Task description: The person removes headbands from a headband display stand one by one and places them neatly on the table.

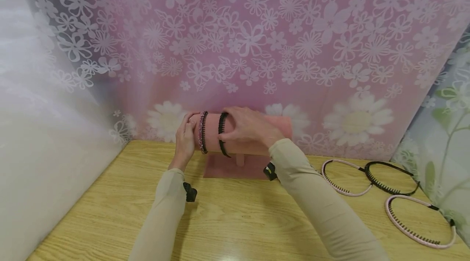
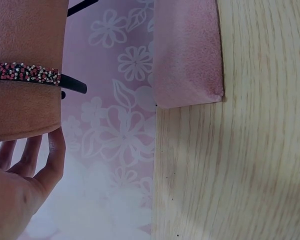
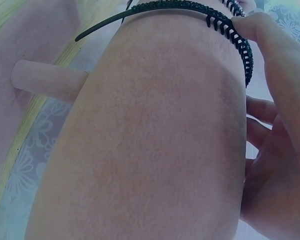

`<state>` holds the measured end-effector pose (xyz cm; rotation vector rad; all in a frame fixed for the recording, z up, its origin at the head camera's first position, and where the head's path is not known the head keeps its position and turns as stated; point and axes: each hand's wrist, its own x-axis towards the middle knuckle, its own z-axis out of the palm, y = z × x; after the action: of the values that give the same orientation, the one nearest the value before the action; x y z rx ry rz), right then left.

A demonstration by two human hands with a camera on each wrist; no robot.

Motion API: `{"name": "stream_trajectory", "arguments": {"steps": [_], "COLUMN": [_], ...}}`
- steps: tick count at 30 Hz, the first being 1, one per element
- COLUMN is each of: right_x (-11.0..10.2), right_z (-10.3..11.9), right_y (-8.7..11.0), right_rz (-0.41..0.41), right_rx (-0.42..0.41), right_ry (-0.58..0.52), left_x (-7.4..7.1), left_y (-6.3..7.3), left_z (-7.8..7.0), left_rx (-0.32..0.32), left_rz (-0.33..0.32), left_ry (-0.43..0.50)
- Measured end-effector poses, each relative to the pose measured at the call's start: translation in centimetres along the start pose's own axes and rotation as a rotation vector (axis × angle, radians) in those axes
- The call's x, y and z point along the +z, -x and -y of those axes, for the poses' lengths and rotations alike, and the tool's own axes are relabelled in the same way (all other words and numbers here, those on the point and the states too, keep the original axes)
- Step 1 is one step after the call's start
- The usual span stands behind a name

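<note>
A pink plush headband stand (image 1: 257,142) has a thick horizontal roll on a short post and flat base. My left hand (image 1: 185,140) holds the roll's left end, its fingers (image 2: 52,160) reaching behind it. Close to that hand, a headband with pink and red glitter beads (image 2: 25,73) sits round the roll. My right hand (image 1: 249,124) grips a black toothed headband (image 1: 222,130) on the roll, to the right of the beaded one. In the right wrist view its thumb (image 3: 255,27) touches the toothed band, while the other fingers are partly hidden behind the roll.
On the wooden table (image 1: 227,220) at the right lie a pale pink headband (image 1: 346,193), a black headband (image 1: 389,189) and another pale pink headband (image 1: 415,234). A flowered pink backdrop (image 1: 235,49) stands right behind the stand.
</note>
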<state>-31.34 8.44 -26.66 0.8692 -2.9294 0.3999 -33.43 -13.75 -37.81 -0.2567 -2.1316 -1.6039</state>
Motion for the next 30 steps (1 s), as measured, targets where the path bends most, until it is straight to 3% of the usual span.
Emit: {"name": "stream_trajectory", "arguments": {"steps": [30], "right_x": [-1.0], "right_z": [-2.0], "right_y": [2.2], "right_rz": [0.006], "right_rx": [0.021], "right_ry": [-0.022], "left_x": [0.2], "left_y": [0.0], "left_z": [0.2], "left_rx": [-0.020], "left_rz": [-0.017], "left_ry": [-0.012]}}
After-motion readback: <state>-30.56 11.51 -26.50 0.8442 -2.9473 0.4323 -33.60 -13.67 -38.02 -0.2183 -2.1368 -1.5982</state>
